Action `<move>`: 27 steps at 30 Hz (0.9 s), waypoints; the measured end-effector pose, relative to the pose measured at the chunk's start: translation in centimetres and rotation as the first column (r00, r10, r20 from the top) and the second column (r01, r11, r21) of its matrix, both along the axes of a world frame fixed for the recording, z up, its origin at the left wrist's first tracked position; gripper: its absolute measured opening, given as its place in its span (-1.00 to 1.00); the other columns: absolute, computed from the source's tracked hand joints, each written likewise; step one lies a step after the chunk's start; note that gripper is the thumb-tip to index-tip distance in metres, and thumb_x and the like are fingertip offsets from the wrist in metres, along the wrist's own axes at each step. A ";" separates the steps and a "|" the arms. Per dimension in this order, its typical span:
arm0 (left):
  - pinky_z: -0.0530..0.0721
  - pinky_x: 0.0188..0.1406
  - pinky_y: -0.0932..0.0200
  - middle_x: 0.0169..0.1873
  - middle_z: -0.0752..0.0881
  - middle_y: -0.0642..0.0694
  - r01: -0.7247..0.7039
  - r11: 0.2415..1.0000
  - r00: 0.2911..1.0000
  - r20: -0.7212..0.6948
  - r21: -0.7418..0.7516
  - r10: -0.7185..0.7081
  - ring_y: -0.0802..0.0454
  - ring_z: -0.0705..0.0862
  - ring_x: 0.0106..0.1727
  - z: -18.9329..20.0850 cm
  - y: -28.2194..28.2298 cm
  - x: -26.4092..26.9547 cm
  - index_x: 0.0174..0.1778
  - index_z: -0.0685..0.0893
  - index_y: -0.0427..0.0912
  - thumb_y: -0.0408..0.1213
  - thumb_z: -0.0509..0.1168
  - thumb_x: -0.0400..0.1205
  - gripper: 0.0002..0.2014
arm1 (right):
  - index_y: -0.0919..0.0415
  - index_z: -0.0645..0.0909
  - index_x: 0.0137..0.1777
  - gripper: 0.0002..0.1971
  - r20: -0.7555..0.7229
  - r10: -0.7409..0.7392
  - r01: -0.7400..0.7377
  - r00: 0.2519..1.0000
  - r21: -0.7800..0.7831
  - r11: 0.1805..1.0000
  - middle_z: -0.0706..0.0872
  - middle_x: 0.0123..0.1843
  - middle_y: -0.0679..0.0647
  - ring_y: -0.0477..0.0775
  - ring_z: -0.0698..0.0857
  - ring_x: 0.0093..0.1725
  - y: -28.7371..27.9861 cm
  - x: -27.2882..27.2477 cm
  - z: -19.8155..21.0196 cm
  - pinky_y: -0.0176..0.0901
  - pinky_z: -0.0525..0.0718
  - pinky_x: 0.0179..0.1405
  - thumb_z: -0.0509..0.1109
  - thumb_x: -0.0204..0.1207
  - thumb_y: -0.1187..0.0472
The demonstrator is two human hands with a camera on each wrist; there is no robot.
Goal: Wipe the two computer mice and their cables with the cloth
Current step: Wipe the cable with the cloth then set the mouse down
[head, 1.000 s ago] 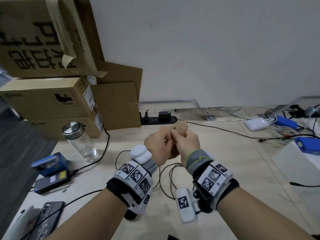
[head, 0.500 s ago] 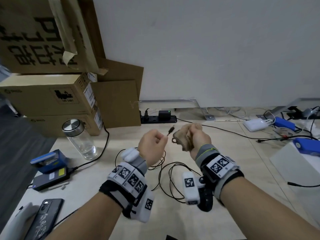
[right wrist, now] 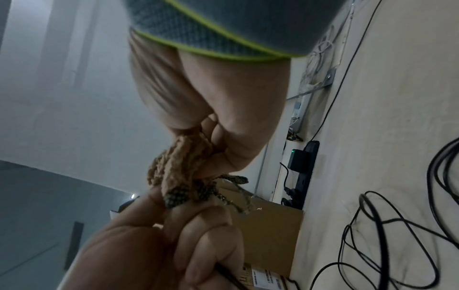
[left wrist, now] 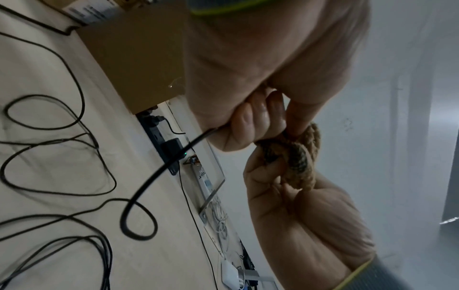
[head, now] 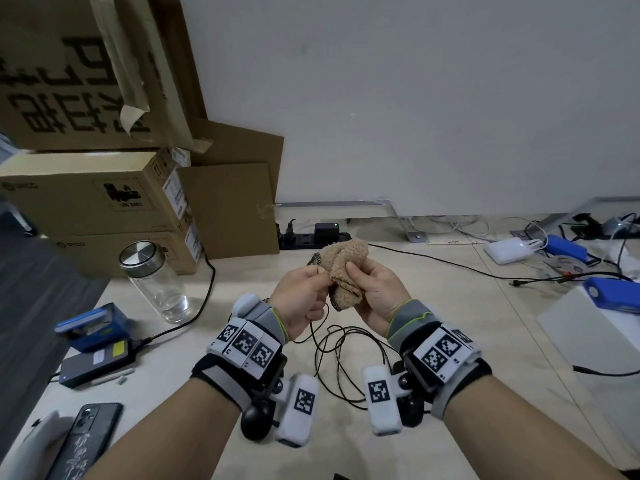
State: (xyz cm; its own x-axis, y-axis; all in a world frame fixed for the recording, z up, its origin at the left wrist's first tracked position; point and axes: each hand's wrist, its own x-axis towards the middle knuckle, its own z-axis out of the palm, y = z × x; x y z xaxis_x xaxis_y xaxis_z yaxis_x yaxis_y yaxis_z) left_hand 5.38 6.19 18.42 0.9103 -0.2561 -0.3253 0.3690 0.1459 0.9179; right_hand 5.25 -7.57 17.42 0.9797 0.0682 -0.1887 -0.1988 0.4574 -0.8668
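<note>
Both hands are raised above the table in the head view. My right hand (head: 363, 282) grips a bunched tan cloth (head: 346, 265). My left hand (head: 311, 289) sits right against it, with its fingers curled round a thin black cable (head: 313, 327). The cable hangs down to loose loops (head: 332, 362) on the table. In the left wrist view the cable (left wrist: 171, 159) runs out of the left fist, and the left thumb and forefinger touch the cloth (left wrist: 298, 157). The right wrist view shows the cloth (right wrist: 178, 168) squeezed in the right fingers. Neither mouse is visible.
Stacked cardboard boxes (head: 97, 202) stand at the back left, with a lidded glass jar (head: 156, 282) in front. A blue box (head: 93, 323), a black pack (head: 97, 365) and a phone (head: 86, 438) lie at the left. A power strip (head: 311, 235) lies by the wall. Chargers and cables (head: 509, 249) clutter the right.
Half a second ago the hands were apart and the cable's plug end stuck out free between them. Now they are together again, with the cloth against the left fingers.
</note>
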 end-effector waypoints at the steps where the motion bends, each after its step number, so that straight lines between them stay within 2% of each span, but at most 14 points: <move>1: 0.03 -0.69 0.31 -0.67 0.27 0.08 0.014 0.999 1.000 0.006 0.031 -0.015 0.19 0.13 -0.68 0.1 0.0 0.1 -0.37 0.37 -0.12 -0.40 0.23 0.69 -0.69 | 0.33 0.63 0.10 -0.84 0.006 -0.003 0.003 1.000 -0.020 1.000 0.78 -0.13 0.16 0.02 0.76 -0.20 -0.1 0.0 0.0 -0.20 0.72 -0.26 0.25 0.61 0.37; 4: 0.07 -0.70 0.32 -0.67 0.26 0.06 0.036 0.988 0.998 0.042 0.153 -0.043 0.17 0.13 -0.67 0.1 -0.2 0.1 -0.38 0.40 -0.13 -0.42 0.27 0.65 -0.70 | 0.32 0.66 0.01 -0.90 0.001 -0.046 0.046 0.999 -0.143 0.989 0.76 -0.16 0.21 0.11 0.73 -0.19 0.3 0.3 0.1 -0.13 0.71 -0.23 0.32 0.58 0.36; 7: 0.10 -0.69 0.32 -0.63 0.26 0.03 -0.016 0.982 0.998 0.068 0.191 0.003 0.16 0.14 -0.66 -0.2 -0.7 -0.3 -0.39 0.44 -0.16 -0.41 0.25 0.65 -0.72 | 0.27 0.66 -0.14 -0.91 -0.012 -0.154 0.146 0.988 -0.259 0.955 0.73 -0.21 0.26 0.21 0.67 -0.22 1.1 0.9 0.2 -0.04 0.64 -0.27 0.35 0.57 0.37; 11: 0.13 -0.69 0.32 -0.59 0.29 -0.03 -0.091 0.976 0.994 0.074 0.197 0.077 0.12 0.18 -0.66 -0.5 -1.4 -0.4 -0.45 0.40 -0.15 -0.40 0.25 0.65 -0.66 | 0.28 0.68 -0.11 -0.91 -0.105 -0.205 0.183 0.973 -0.186 0.965 0.77 -0.21 0.20 0.12 0.73 -0.27 1.0 1.8 0.3 -0.15 0.69 -0.34 0.35 0.55 0.39; 14: 0.09 -0.65 0.31 -0.62 0.27 -0.01 -0.074 0.982 0.996 0.063 0.174 0.064 0.09 0.15 -0.64 -0.7 -1.2 -0.5 -0.46 0.41 -0.16 -0.42 0.29 0.64 -0.66 | 0.31 0.68 -0.11 -0.90 -0.234 -0.357 0.340 0.904 -0.109 0.934 0.76 -0.20 0.26 0.12 0.74 -0.38 -1.3 3.0 0.2 -0.18 0.69 -0.52 0.36 0.48 0.46; 16: 0.12 -0.60 0.25 -0.63 0.28 0.01 -0.096 0.978 0.993 0.082 0.184 0.082 0.07 0.15 -0.59 -0.9 -0.6 -0.5 -0.43 0.45 -0.16 -0.40 0.33 0.62 -0.69 | 0.32 0.67 -0.05 -0.92 -0.275 -0.457 0.451 0.846 -0.088 0.888 0.75 -0.19 0.21 0.08 0.75 -0.38 -3.7 3.7 0.3 -0.14 0.75 -0.40 0.39 0.50 0.42; 17: 0.16 -0.58 0.23 -0.62 0.31 0.02 -0.126 0.971 0.989 0.105 0.202 0.106 0.07 0.18 -0.57 -0.9 -0.2 -0.4 -0.41 0.48 -0.16 -0.39 0.34 0.62 -0.72 | 0.31 0.66 0.04 -0.88 -0.265 -0.459 0.454 0.848 -0.085 0.887 0.75 -0.17 0.17 0.05 0.75 -0.32 -4.4 3.7 0.4 -0.14 0.76 -0.32 0.39 0.54 0.36; 19: 0.27 -0.53 0.23 -0.62 0.38 0.07 -0.192 0.949 0.975 0.161 0.252 0.154 0.10 0.26 -0.56 -1.0 0.2 -0.1 -0.35 0.53 -0.15 -0.35 0.34 0.62 -0.77 | 0.21 0.62 0.19 -0.80 -0.241 -0.362 0.367 0.901 -0.022 0.930 0.77 -0.11 0.09 0.00 0.76 -0.21 -4.7 3.3 0.2 -0.19 0.76 -0.27 0.33 0.61 0.24; 22: 0.36 -0.53 0.25 -0.55 0.47 0.05 -0.258 0.908 0.948 0.266 0.329 0.173 0.13 0.35 -0.55 -0.8 0.3 0.3 -0.30 0.55 -0.13 -0.31 0.34 0.63 -0.82 | 0.17 0.61 0.21 -0.79 -0.197 -0.176 0.206 0.964 0.144 0.968 0.82 -0.12 0.04 -0.07 0.80 -0.18 -3.4 2.1 -0.3 -0.26 0.75 -0.30 0.24 0.65 0.19; 25: 0.38 -0.53 0.23 -0.52 0.54 0.05 -0.275 0.823 0.910 0.411 0.497 0.056 0.10 0.45 -0.51 -0.3 -0.1 0.4 -0.27 0.57 -0.09 -0.25 0.34 0.62 -0.85 | 0.21 0.64 0.17 -0.79 -0.151 -0.054 0.069 0.987 0.097 0.993 0.79 -0.07 0.12 0.00 0.77 -0.17 -1.4 1.1 -0.3 -0.21 0.75 -0.26 0.27 0.61 0.21; 27: 0.46 -0.44 0.18 -0.43 0.64 0.05 -0.292 0.723 0.858 0.505 0.626 -0.090 0.02 0.59 -0.38 -0.1 -0.2 0.3 -0.27 0.53 -0.07 -0.28 0.31 0.59 -0.87 | 0.30 0.64 0.07 -0.85 -0.128 -0.057 0.062 0.990 0.036 0.997 0.76 -0.17 0.19 0.04 0.75 -0.33 0.4 0.4 -0.2 -0.19 0.71 -0.43 0.32 0.58 0.28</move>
State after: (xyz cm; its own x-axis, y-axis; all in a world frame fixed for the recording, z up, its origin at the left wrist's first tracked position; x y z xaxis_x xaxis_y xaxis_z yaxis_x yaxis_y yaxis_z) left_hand 5.68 6.00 18.30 0.9934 -0.0440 0.1060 -0.1125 -0.5560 0.8235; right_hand 5.67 -7.14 17.18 0.9504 0.0206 -0.3102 -0.2777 0.5051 -0.8172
